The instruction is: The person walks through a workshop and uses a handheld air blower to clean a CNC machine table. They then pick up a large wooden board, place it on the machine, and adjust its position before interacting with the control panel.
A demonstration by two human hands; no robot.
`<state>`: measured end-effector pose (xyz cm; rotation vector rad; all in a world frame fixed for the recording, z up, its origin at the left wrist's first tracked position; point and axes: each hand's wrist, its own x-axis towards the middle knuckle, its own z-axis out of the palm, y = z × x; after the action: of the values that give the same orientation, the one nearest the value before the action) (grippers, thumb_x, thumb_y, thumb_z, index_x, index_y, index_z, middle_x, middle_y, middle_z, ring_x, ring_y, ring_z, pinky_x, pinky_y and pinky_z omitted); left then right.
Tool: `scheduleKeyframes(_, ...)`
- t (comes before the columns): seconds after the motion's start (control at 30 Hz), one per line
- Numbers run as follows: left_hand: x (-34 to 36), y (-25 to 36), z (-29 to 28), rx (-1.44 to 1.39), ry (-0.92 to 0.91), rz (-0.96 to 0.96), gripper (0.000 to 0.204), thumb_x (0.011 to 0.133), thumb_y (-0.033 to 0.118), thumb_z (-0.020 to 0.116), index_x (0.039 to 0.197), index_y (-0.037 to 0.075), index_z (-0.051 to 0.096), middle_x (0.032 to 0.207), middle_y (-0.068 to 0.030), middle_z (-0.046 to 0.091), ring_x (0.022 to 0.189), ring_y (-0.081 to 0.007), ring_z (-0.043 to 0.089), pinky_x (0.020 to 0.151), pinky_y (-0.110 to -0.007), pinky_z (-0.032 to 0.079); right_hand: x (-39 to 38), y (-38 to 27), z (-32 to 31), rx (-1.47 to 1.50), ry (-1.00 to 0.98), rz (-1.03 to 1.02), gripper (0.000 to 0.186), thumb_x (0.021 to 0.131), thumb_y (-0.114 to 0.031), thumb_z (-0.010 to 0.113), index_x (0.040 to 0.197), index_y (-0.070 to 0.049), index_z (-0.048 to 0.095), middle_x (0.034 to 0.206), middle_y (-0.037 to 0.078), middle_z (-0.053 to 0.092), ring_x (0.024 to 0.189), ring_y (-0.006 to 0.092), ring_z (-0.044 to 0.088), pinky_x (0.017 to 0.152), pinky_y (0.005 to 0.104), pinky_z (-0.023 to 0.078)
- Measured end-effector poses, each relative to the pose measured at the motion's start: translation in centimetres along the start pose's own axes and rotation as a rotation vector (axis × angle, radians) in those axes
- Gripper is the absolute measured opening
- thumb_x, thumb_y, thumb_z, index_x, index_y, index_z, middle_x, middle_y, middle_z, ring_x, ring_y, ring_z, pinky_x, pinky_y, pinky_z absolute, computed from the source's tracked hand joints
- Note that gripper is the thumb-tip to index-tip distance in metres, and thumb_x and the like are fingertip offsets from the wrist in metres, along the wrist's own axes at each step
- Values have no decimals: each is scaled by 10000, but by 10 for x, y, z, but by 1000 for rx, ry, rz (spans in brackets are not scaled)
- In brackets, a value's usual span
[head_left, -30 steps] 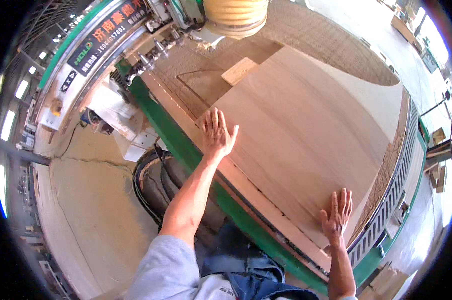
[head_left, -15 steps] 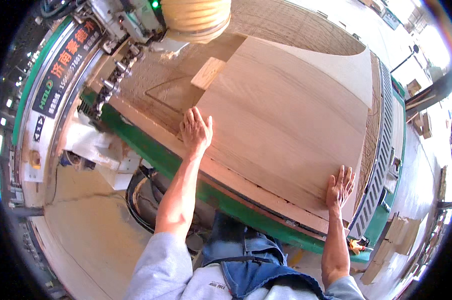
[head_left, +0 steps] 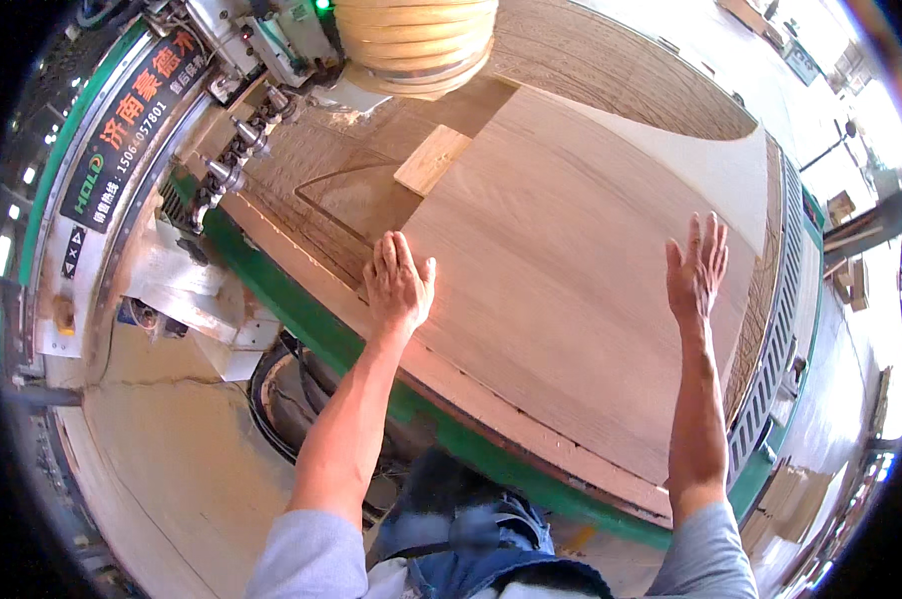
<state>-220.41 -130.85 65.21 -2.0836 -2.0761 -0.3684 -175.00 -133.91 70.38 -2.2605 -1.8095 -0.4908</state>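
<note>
We are working on a large pale wooden sheet (head_left: 581, 290) that is lying flat on the green-edged machine bed (head_left: 301, 319), covering most of it. Our left hand (head_left: 398, 283) is resting palm down on the sheet's left edge, fingers spread and gripping nothing. Our right hand (head_left: 696, 268) is sitting open over the sheet's right part, fingers spread and pointing away from us; we cannot tell whether the palm is touching the surface or hovering just above it.

A small wooden block (head_left: 432, 160) is lying just beyond the sheet's far left corner, on a darker, scored board (head_left: 321, 190) that is showing from under the sheet. A row of metal drill heads (head_left: 233, 150) is hanging beside that board, under a stack of round pale discs (head_left: 416, 40) that the top edge is cutting off. A ribbed metal strip (head_left: 775, 329) is running along the bed's right side. The sheet's far corner is fading into glare, and the room's rim is too warped to read.
</note>
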Motion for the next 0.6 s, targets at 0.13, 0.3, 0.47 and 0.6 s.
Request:
scheduleKeyframes(0.13,7,5,-7,-33,-25,19,700,959,453,525,1431,-49,403,1477,-209,421,1368,-329,401,1055,-478,352,47,-31,65,4,-301,264,745,985,-605,356,1538,-110,291,1610,158,207,1499,358,123,1198,514,126)
scheduleKeyframes(0.3,10,2,-7,-145,-25,-21,714,920,387,614,1431,-49,371,1452,-222,415,1357,-366,390,1045,-512,335,147,-84,93,96,-35,5,704,988,-565,413,1521,-112,334,1590,207,228,1479,413,155,1181,537,164)
scheduleKeyframes(0.47,11,2,-12,-162,-44,-67,744,880,398,654,1419,-35,380,1420,-200,444,1336,-347,411,1048,-494,345,230,-215,90,148,168,-141,699,983,-593,397,1506,-130,367,1584,181,265,1470,396,201,1170,537,196)
scheduleKeyframes(0.6,14,-3,-8,-224,-37,-38,759,888,387,649,1432,-57,363,1445,-231,406,1355,-371,385,1037,-517,335,208,-258,145,80,-144,-125,732,977,-628,348,1516,-133,347,1596,141,256,1483,351,190,1187,520,154)
